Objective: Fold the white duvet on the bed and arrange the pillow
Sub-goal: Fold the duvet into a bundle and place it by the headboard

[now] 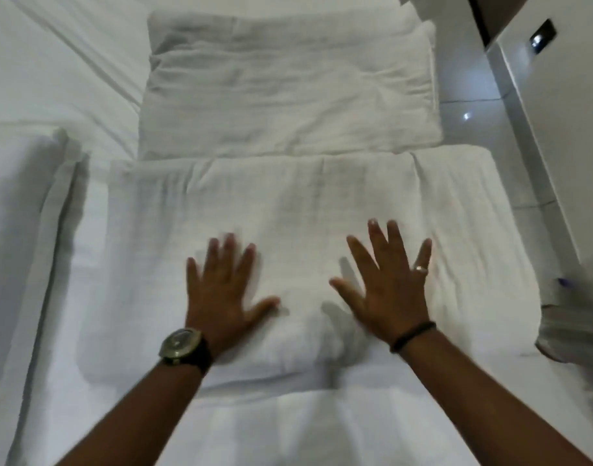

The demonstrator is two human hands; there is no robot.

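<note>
Head view: left hand (pixel 226 290) and right hand (pixel 387 284), both flat with fingers spread and grasping nothing, press on the folded duvet (pixel 288 230) on the bed (pixel 36 79). The pillow (pixel 288 82) lies just beyond. Step: smoothing the fold. Next, probably squaring the pillow.

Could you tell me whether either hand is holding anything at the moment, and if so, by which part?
Nothing is held. The left hand and right hand are open with fingers spread, palms down on the folded duvet.
</note>
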